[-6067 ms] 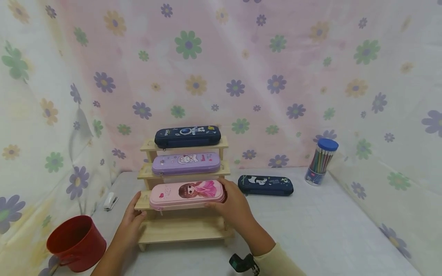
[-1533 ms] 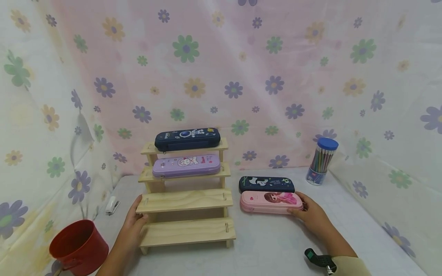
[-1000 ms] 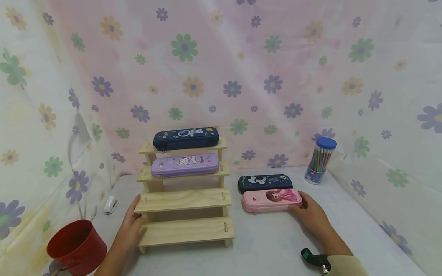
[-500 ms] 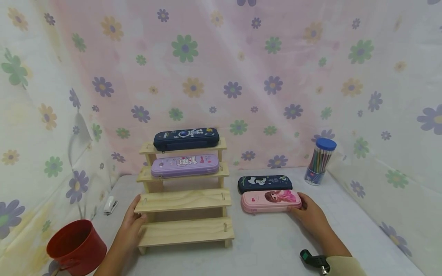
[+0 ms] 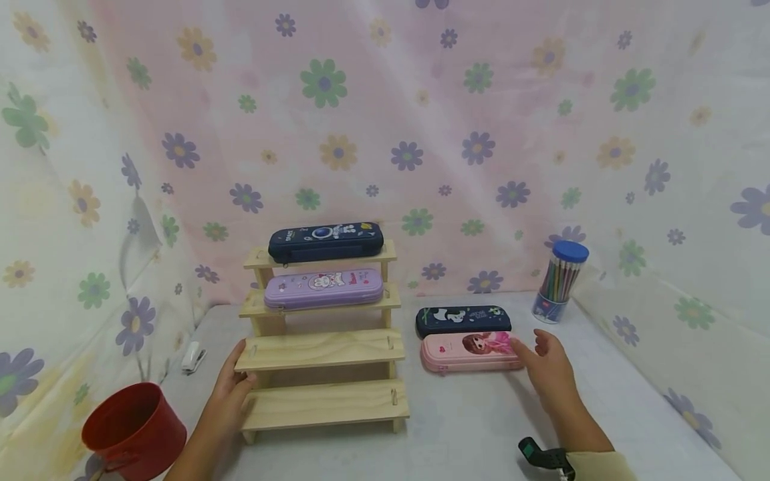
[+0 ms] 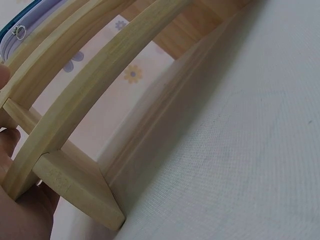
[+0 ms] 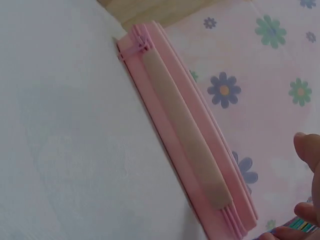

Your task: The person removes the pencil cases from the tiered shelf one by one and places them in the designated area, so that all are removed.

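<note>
A pink pencil case point(image 5: 466, 352) point(image 7: 185, 135) with a cartoon girl lies flat on the table, just in front of a dark blue panda case point(image 5: 462, 321). My right hand point(image 5: 531, 346) hovers at the pink case's right end, its fingers point(image 7: 307, 150) spread and clear of it. My left hand point(image 5: 236, 375) point(image 6: 15, 200) grips the left end of the wooden stepped shelf point(image 5: 319, 349) point(image 6: 100, 90) at its third step. A purple case point(image 5: 323, 288) lies on the second step and a navy case point(image 5: 325, 242) on the top one. The two lower steps are bare.
A red bucket point(image 5: 134, 427) stands at the front left and a small white stapler point(image 5: 194, 355) lies left of the shelf. A blue-lidded tub of pencils point(image 5: 559, 272) stands at the back right. Flowered cloth hangs on three sides of the white table point(image 5: 469, 427).
The pink case came off the shelf's third step and now lies on the table beside the panda case. My right hand has just let go of it and opened. The left hand has not moved.
</note>
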A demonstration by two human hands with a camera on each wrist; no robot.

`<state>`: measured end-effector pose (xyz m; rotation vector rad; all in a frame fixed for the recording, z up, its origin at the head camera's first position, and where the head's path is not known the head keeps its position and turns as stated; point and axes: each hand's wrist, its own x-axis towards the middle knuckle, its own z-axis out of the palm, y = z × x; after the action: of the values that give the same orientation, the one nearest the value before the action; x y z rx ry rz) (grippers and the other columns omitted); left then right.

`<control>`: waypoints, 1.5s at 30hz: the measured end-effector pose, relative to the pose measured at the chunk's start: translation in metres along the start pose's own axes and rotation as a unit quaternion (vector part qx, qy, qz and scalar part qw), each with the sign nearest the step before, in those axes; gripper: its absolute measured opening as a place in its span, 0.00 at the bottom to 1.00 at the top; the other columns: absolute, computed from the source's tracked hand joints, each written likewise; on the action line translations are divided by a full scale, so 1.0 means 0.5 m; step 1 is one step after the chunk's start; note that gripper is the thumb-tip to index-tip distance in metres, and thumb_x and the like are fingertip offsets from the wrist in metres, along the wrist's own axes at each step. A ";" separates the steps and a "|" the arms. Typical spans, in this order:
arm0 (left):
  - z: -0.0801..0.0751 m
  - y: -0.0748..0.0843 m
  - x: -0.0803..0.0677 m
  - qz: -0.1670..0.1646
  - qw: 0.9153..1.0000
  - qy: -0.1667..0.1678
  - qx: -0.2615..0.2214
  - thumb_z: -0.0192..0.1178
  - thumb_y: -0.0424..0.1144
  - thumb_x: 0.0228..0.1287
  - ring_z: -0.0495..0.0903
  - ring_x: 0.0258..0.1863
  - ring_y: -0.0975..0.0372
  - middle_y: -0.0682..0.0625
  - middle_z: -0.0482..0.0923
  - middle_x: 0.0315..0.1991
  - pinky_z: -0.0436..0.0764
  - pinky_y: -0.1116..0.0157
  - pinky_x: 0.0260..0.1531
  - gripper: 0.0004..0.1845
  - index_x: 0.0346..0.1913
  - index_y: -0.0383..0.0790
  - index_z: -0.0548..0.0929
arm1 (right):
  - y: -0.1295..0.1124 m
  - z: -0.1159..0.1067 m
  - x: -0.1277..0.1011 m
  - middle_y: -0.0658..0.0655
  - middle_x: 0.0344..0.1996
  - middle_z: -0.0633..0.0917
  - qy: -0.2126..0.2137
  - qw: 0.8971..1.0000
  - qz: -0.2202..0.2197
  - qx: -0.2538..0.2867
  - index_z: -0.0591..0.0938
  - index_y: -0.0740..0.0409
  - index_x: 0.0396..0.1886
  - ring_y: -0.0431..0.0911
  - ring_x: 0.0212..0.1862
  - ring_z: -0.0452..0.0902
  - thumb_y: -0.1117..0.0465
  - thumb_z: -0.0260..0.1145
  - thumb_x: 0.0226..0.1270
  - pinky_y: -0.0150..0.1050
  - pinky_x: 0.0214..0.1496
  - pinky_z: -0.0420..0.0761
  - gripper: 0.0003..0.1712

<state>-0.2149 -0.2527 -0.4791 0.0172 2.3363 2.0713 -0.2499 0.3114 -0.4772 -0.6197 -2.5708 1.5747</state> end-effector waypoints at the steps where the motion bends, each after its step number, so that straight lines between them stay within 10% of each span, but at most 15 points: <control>1: -0.001 0.001 0.000 0.000 1.000 0.000 0.001 0.43 0.34 0.84 0.41 0.83 0.40 0.38 0.35 0.86 0.44 0.32 0.77 0.40 0.86 0.53 0.33 | -0.006 0.006 -0.006 0.70 0.83 0.52 0.017 1.000 -0.007 0.006 0.47 0.59 0.86 0.68 0.82 0.50 0.31 0.61 0.74 0.67 0.75 0.64 0.58; 18: 0.003 0.000 -0.002 0.016 1.000 0.006 0.006 0.42 0.32 0.84 0.44 0.81 0.37 0.31 0.37 0.84 0.45 0.32 0.75 0.41 0.86 0.55 0.33 | -0.118 0.076 -0.054 0.68 0.79 0.65 -0.044 0.981 -0.172 -0.074 0.61 0.60 0.81 0.64 0.78 0.62 0.33 0.66 0.71 0.59 0.73 0.70 0.53; 38: 0.002 -0.001 0.009 0.038 0.999 0.004 0.023 0.42 0.29 0.82 0.44 0.81 0.34 0.31 0.36 0.84 0.48 0.32 0.75 0.41 0.86 0.48 0.34 | -0.261 0.156 -0.085 0.57 0.75 0.73 -0.138 0.918 -0.318 -0.194 0.67 0.42 0.80 0.58 0.72 0.75 0.41 0.78 0.63 0.60 0.67 0.78 0.49; 45: 0.001 -0.005 0.007 0.032 0.999 0.001 0.012 0.41 0.29 0.82 0.45 0.81 0.37 0.31 0.37 0.84 0.62 0.57 0.71 0.40 0.86 0.46 0.33 | -0.309 0.166 -0.078 0.56 0.76 0.71 -0.156 0.912 -0.333 -0.183 0.66 0.44 0.80 0.58 0.72 0.74 0.40 0.76 0.64 0.59 0.69 0.77 0.49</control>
<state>-0.2182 -0.2524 -0.4815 0.0913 2.3944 2.0716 -0.2825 0.1663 -0.3769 0.5194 -2.8518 1.0289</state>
